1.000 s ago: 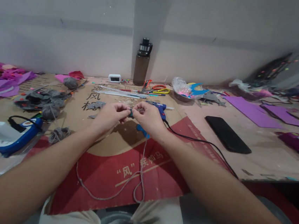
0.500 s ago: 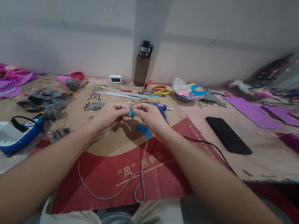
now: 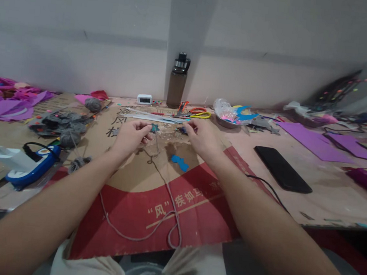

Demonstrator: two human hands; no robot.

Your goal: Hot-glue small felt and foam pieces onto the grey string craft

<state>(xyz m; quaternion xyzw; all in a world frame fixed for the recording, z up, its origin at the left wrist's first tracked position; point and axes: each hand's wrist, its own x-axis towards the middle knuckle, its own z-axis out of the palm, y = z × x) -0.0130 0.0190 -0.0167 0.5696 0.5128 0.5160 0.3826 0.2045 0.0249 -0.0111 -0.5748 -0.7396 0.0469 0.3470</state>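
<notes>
My left hand (image 3: 133, 137) pinches a small teal star-shaped piece (image 3: 154, 128) between thumb and fingers. A grey yarn (image 3: 169, 192) hangs below it and runs in loose loops over the cardboard. My right hand (image 3: 202, 140) is curled around a blue glue gun (image 3: 181, 130), most of which it hides. Between my hands, a flat blue cut-out (image 3: 180, 162) lies on the cardboard (image 3: 128, 171).
Scissors (image 3: 197, 113) and thin sticks lie behind my hands, near an upright bottle (image 3: 177, 87). Grey yarn balls (image 3: 69, 137) and a blue power strip (image 3: 33, 168) sit left. A bowl (image 3: 227, 122), a phone (image 3: 281, 169) and purple sheets (image 3: 313, 141) are right.
My hands have parted. The left keeps the teal piece and has moved slightly left; the right has let go of it and moved right to the glue gun.
</notes>
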